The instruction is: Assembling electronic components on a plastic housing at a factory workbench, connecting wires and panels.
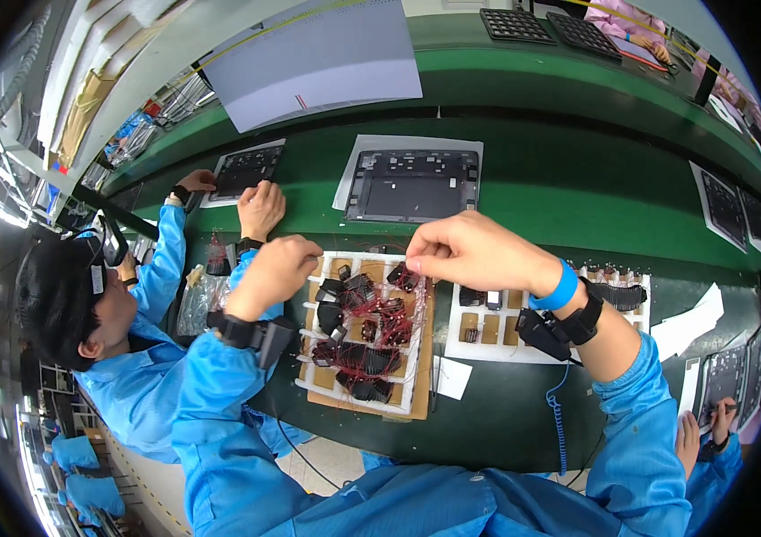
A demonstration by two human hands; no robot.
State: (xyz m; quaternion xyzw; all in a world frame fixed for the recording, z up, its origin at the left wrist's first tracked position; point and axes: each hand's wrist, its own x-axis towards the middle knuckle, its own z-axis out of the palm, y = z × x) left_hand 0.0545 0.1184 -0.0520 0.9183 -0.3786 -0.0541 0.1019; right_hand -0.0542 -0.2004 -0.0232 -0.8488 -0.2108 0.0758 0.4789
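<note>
My left hand (275, 276) is closed in a pinch over the far left corner of a white foam tray (410, 371). Whatever its fingertips hold is too small to make out. Over the tray's far right corner, my right hand (479, 254) pinches at thin red wire (418, 295), its fingertips beside a small black wired part (402, 277). Faint red strands cross the gap between the hands. Many black parts (358, 358) with tangled red wires fill the tray compartments. Beyond it, a dark flat panel (416, 185) lies on white paper.
A second foam tray (488, 353) with black parts stands at the right, near white paper (689, 320). A co-worker (130, 358) at my left handles another dark panel (246, 170). A screen (313, 67) stands behind. A coiled blue cord (557, 421) hangs below my right wrist.
</note>
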